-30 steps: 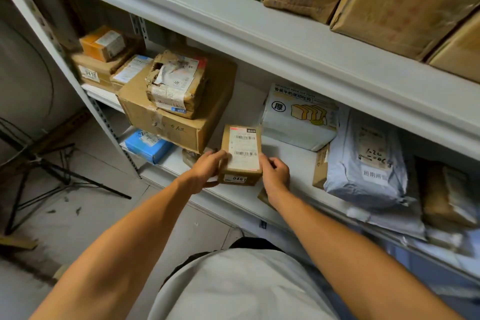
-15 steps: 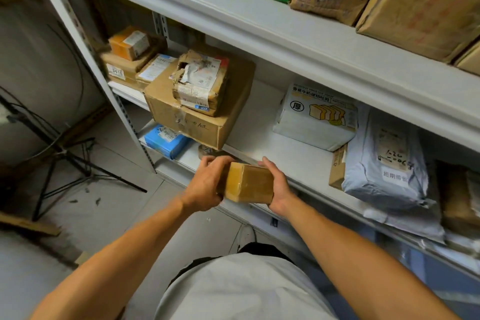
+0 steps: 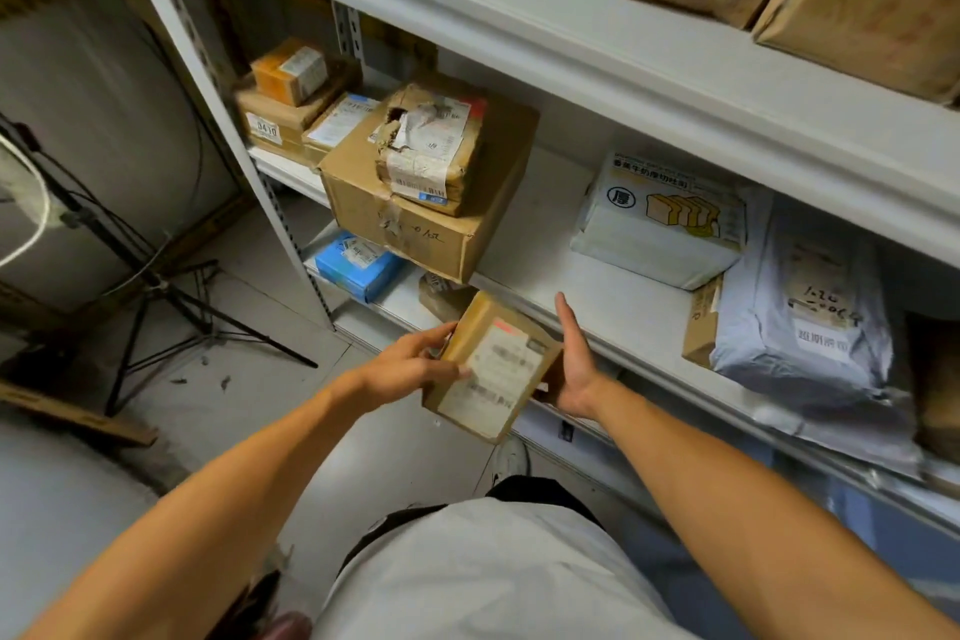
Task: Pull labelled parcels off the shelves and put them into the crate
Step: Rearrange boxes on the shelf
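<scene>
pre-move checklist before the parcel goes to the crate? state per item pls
1. Parcel off the shelf: ok, it sits in front of the shelf edge, in the air.
2. Left hand grip: ok, fingers and thumb curl round the parcel's left side.
3. Right hand support: ok, fingers straight, palm at the parcel's right side; actual contact partly hidden.
4. Label faces up: ok, though blurred, so the number cannot be read.
5. Crate location: cannot tell, no crate in view.
6. Neighbouring big box stable: ok, it rests on the shelf, apart from the parcel.
</scene>
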The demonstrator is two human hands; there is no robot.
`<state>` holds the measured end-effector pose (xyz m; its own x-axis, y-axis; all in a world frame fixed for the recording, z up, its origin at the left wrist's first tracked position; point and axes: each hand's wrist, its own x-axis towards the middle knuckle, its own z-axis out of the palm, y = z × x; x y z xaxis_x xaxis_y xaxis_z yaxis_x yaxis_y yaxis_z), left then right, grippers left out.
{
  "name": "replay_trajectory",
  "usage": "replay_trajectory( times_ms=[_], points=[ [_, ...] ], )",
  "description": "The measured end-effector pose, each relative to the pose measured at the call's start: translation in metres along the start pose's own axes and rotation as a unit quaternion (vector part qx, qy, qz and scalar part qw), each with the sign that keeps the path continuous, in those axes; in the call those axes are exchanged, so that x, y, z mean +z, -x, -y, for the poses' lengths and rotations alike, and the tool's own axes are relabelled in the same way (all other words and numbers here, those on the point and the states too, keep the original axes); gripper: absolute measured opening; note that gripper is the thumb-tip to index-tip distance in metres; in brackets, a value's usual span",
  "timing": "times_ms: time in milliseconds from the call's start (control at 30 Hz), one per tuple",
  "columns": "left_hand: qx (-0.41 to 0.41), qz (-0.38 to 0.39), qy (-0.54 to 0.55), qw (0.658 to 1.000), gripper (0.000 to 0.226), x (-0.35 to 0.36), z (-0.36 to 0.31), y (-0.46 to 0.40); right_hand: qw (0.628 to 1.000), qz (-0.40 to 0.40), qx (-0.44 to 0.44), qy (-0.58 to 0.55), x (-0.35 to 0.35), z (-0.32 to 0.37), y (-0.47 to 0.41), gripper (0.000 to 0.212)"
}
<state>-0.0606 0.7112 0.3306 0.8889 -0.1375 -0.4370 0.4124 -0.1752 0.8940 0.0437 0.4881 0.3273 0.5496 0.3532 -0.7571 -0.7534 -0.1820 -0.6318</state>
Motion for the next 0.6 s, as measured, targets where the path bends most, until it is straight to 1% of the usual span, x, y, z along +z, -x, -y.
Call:
replay_trajectory(
  times_ms=[67, 167, 267, 333, 400, 433, 500, 567, 600],
  points=[
    [-0.078, -0.004, 0.092, 0.993, 0.066, 0.000, 0.000, 0.002, 1.000, 0.012, 0.003, 0.001, -0.006, -0.004, 0.001, 0.095],
    [-0.152, 0.023, 0.211, 0.965, 0.063, 0.002, -0.003, 0.000, 0.999, 0.028, -0.020, 0.022, -0.008, -0.013, 0.004, 0.094],
    [-0.180, 0.094, 0.300, 0.932, 0.067, 0.001, -0.009, -0.006, 0.998, 0.042, -0.046, 0.028, -0.002, -0.011, 0.011, 0.101],
    [-0.185, 0.107, 0.328, 0.920, 0.069, -0.001, -0.011, -0.011, 0.996, 0.039, -0.075, 0.014, -0.002, -0.006, 0.014, 0.098],
    [-0.192, 0.097, 0.336, 0.917, 0.070, -0.001, -0.015, -0.013, 0.995, 0.041, -0.089, 0.015, -0.004, -0.001, 0.016, 0.091],
    [-0.195, 0.083, 0.338, 0.917, 0.069, 0.000, -0.018, -0.014, 0.995, 0.045, -0.091, 0.019, -0.005, 0.001, 0.016, 0.092],
    [-0.185, 0.024, 0.335, 0.924, 0.062, 0.001, -0.025, -0.020, 0.994, 0.049, -0.090, 0.033, -0.007, 0.003, 0.015, 0.102],
    [-0.150, -0.035, 0.319, 0.935, 0.056, -0.001, -0.034, -0.030, 0.994, 0.067, -0.074, 0.037, -0.008, 0.003, 0.013, 0.114],
    [-0.128, -0.052, 0.300, 0.944, 0.055, -0.001, -0.038, -0.035, 0.994, 0.081, -0.062, 0.033, -0.009, 0.004, 0.014, 0.119]
  ],
)
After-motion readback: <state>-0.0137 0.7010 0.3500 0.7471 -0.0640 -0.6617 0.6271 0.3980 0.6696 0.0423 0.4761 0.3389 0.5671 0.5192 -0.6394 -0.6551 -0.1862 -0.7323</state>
